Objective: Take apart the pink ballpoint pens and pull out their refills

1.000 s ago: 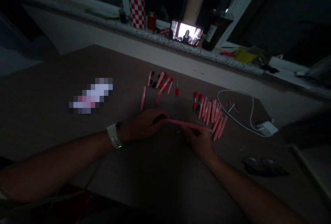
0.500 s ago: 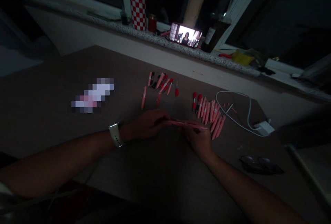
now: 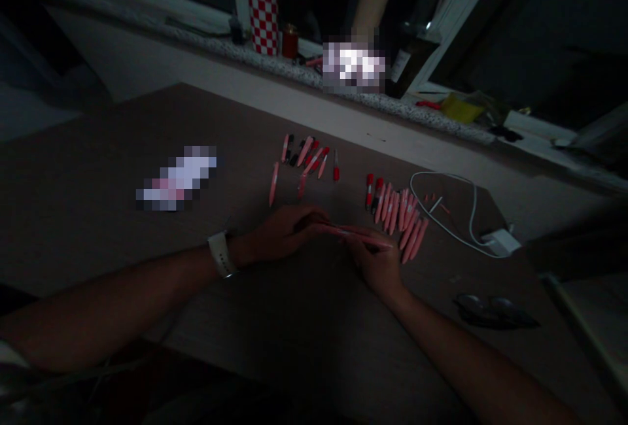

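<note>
Pen: we hold a slim pink pen (image 3: 360,237) at the centre of our reach, lying almost level across our hands, its tip toward 3 o'clock.
Left hand: our left hand (image 3: 282,234) takes the pen's near end, its fingers (image 3: 309,219) curled and pressed together around it.
Right hand: our right hand (image 3: 375,268) sits under the far half, its fingers (image 3: 360,255) pinching the pen; the dim light hides exactly which fingertips touch.
Good hold: we keep both hands close together on the pen, wrists low and forearms angled in, so neither end hangs loose.
Counter: our forearms reach over a brown counter (image 3: 88,229), with a white watch (image 3: 222,255) on our left wrist.
12 o'clock: a loose group of pink pen parts (image 3: 304,160), some with red or dark ends, lies just ahead.
1 to 2 o'clock: a tighter row of pink pens (image 3: 397,216) lies just beside our right hand, and tiny pink pieces (image 3: 434,203) lie past it.
2 to 3 o'clock: a white cable (image 3: 473,216) loops to a white charger (image 3: 500,242).
4 o'clock: dark sunglasses (image 3: 495,312) lie folded.
10 o'clock: a pixelated patch (image 3: 174,180) hides whatever lies there.
Far edge: a red-checked white bottle (image 3: 262,26) stands on a speckled stone sill (image 3: 216,52).
</note>
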`<state>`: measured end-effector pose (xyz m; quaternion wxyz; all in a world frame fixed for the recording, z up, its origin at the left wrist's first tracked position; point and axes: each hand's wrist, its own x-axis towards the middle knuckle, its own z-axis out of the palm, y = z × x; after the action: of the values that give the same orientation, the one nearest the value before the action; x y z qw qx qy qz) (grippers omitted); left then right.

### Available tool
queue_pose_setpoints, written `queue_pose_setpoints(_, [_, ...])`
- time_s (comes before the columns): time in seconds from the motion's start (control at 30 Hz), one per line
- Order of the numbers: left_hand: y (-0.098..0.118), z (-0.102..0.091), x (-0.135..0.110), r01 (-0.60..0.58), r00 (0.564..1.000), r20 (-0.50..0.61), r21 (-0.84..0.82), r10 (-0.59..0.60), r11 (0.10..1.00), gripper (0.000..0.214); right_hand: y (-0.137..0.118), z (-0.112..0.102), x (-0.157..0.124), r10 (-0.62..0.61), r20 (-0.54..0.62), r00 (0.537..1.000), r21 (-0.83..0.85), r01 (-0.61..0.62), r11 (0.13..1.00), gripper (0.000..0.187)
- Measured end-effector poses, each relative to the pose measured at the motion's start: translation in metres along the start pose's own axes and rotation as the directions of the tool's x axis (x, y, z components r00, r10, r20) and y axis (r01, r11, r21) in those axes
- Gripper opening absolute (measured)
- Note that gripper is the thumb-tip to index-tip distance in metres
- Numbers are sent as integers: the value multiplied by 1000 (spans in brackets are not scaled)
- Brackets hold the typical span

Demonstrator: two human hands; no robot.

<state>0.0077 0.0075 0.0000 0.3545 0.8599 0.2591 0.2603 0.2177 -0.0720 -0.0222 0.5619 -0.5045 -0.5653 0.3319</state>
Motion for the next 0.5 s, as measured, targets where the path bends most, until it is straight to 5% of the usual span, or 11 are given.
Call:
queue_pose_setpoints(0.33, [1,0,1,15,999,29,39,-16,999,26,4,-1,0,92,28,995,76,-93,993,23])
queue_pose_setpoints(0.5, [0,0,0,7,999,42,77,-11,997,45,-2,-1,-1,18,41,999,22,-19,1000,19])
